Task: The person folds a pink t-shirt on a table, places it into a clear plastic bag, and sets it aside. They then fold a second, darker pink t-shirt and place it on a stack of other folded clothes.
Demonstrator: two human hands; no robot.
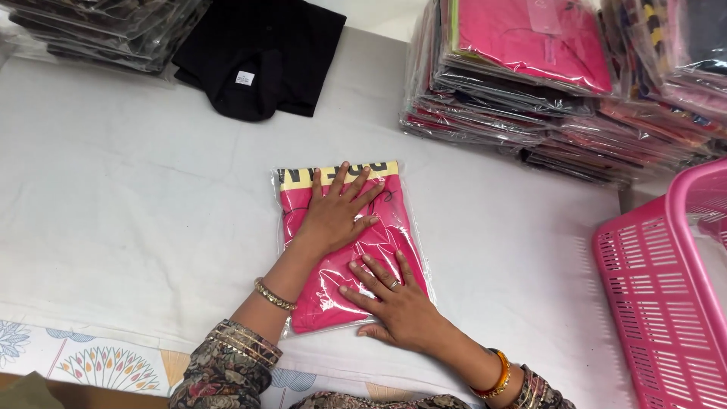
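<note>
A folded pink garment in a clear plastic bag [386, 235] lies flat on the white table cover [136, 197]. A yellow strip runs across the bag's far end. My left hand [337, 212] rests palm down on the upper part of the bag, fingers spread. Lower on the bag, my right hand [394, 299] presses flat near its bottom right corner, fingers apart. Neither hand grips anything.
A black garment [261, 53] lies unbagged at the far edge. Stacks of bagged clothes stand at the far left [106, 26] and far right [545, 83]. A pink plastic basket [666, 295] sits at the right edge.
</note>
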